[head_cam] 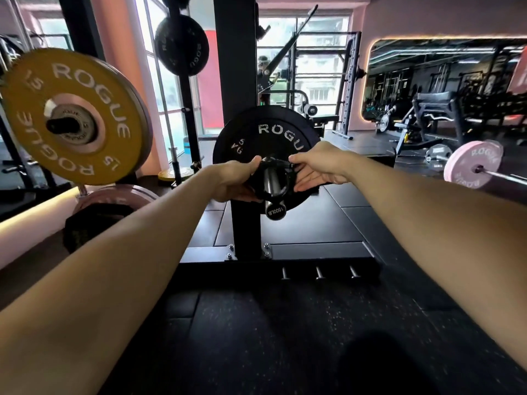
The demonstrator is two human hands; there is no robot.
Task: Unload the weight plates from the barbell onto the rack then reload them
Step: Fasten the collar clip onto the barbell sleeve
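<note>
Here, gym room: black rubber floor [256, 337], windows at 12 o'clock, mirror at 2. Both hands at centre on the barbell sleeve [274, 195] before the black plate [265, 138]: left hand [236, 181] fingers grip the collar [275, 178], right hand [316, 169] fingers loose, touching it. Yellow plate [71, 115] racked at 9 o'clock.

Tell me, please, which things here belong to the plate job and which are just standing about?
In use:
black plate on the barbell sleeve
collar, gripped by left hand, touched by right hand
yellow plate stored on the rack

Just about:
pink-plated barbell on the floor
bench
wall mirror
</note>
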